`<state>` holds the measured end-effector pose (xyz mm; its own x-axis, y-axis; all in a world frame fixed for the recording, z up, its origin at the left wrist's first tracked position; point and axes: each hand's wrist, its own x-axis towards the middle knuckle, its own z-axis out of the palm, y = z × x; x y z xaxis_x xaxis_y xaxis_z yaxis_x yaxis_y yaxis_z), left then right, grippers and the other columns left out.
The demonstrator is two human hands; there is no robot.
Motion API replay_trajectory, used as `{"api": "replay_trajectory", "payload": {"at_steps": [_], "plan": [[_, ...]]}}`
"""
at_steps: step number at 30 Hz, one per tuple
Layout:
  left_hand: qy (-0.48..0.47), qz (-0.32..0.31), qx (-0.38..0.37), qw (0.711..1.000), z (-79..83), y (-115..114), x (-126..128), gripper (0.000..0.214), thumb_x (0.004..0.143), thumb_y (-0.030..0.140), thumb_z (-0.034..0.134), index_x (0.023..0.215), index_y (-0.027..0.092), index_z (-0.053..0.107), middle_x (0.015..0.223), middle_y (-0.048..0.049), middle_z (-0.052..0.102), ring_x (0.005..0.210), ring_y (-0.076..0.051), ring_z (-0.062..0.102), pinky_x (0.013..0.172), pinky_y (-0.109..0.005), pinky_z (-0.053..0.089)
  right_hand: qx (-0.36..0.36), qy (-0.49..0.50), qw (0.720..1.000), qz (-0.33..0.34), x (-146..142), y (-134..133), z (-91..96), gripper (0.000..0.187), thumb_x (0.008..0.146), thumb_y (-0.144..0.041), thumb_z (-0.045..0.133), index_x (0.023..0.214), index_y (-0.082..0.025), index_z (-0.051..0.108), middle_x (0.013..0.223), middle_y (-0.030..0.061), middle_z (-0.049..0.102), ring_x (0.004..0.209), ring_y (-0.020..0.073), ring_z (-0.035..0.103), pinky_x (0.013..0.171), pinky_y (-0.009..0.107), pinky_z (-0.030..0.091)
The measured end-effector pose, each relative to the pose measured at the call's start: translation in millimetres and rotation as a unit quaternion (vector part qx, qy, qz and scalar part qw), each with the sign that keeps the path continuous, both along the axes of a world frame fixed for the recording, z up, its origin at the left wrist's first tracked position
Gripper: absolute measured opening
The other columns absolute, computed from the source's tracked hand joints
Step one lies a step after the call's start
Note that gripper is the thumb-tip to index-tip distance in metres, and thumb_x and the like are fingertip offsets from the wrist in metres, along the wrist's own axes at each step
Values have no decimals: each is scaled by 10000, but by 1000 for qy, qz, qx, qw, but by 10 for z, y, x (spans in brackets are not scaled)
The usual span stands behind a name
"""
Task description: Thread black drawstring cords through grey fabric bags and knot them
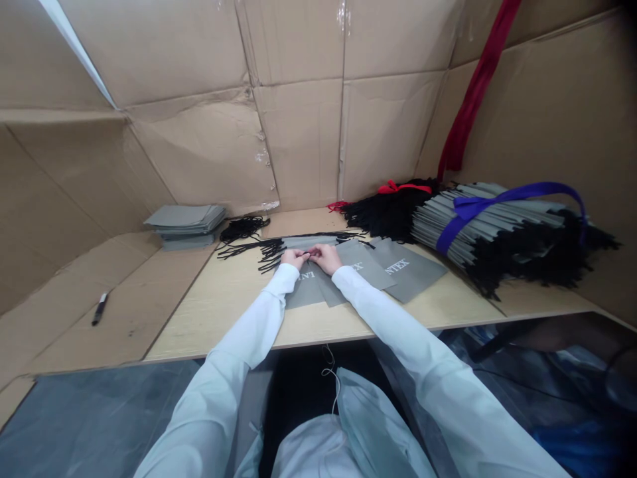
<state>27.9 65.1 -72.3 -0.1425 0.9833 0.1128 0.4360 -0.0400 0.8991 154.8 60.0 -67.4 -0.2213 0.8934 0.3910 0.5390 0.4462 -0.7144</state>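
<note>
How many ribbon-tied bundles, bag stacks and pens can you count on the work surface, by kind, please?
Red-ribbon bundle of black cords: 1
Purple-ribbon bundle of grey bags: 1
Stack of grey bags: 1
Black marker pen: 1
Total: 4

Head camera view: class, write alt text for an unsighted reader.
A person's left hand and right hand meet over black cords on overlapping grey paper bags, on a pale table. A bundle of grey bags tied with purple ribbon lies to the right, against cardboard walls.
</note>
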Motion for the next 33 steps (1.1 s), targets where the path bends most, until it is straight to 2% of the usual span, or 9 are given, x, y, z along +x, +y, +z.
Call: {"api": "replay_trajectory", "payload": {"at_steps": [3,7,11,20,26,33], "plan": [[10,5,-7,1000,10,-1,5,194,541,268,625,655,111,633,469,-17,551,510,-121,507,540,-225,404,15,-3,1000,-11,0,6,-15,132,632,-138,544,751,-151,600,686,18,621,611,88,547,638,193,432],[35,7,-24,999,22,-7,6,225,565,282,593,688,99,635,447,-13,534,445,-104,479,499,-217,394,53,-67,995,-51,5,-6,-26,116,660,-183,529,741,-188,611,695,15,627,649,113,555,667,219,420],[66,15,-13,998,45,-32,-8,243,572,308,572,685,104,641,472,-26,556,475,-112,503,509,-211,399,69,-106,988,-84,0,-41,-12,107,667,-219,526,727,-204,614,695,12,627,656,126,552,668,229,406],[76,10,-23,997,124,-103,-8,279,549,293,597,731,86,640,500,-38,577,473,-104,505,508,-201,409,87,-118,987,-65,0,-60,-9,105,670,-228,534,719,-208,624,744,13,628,707,129,545,671,214,392],[48,-13,-37,998,110,-94,-45,251,545,259,610,734,97,640,427,-3,531,418,-86,471,496,-196,406,37,-63,996,-59,24,-51,-10,121,649,-258,562,722,-192,632,694,9,636,656,117,558,653,202,408],[55,-18,-31,998,72,-64,-65,257,505,288,636,687,107,646,408,-4,523,426,-105,481,508,-218,399,62,-80,994,-30,18,-50,-2,132,650,-153,520,739,-187,612,709,10,631,656,117,556,663,222,418]]}}
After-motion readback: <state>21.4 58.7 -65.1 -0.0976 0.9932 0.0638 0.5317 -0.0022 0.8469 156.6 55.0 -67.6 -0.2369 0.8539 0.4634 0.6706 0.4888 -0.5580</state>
